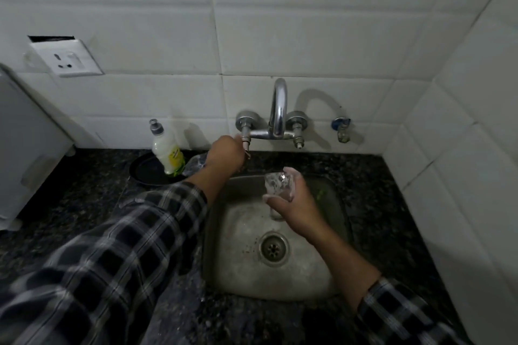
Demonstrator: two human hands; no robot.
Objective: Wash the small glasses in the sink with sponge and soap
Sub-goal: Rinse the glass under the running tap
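Observation:
My right hand [291, 202] holds a small clear glass [277, 183], covered in suds, above the steel sink [308, 283] and below the curved spout of the wall tap [279, 109]. My left hand [227, 154] reaches up and grips the left tap handle [246, 145]. A second glass [276, 213] stands in the sink, mostly hidden behind my right hand. Something green, perhaps the sponge [321, 194], lies at the sink's back right. A soap bottle [166, 150] stands in a dark dish [145, 173] left of the sink. I see no water running.
A dark granite counter [84, 199] surrounds the sink. Another clear glass [197, 164] lies by the dish. A grey appliance [25, 148] stands at the far left under a wall socket [66, 57]. A small spare valve [342, 129] sticks out right of the tap. White tiles cover both walls.

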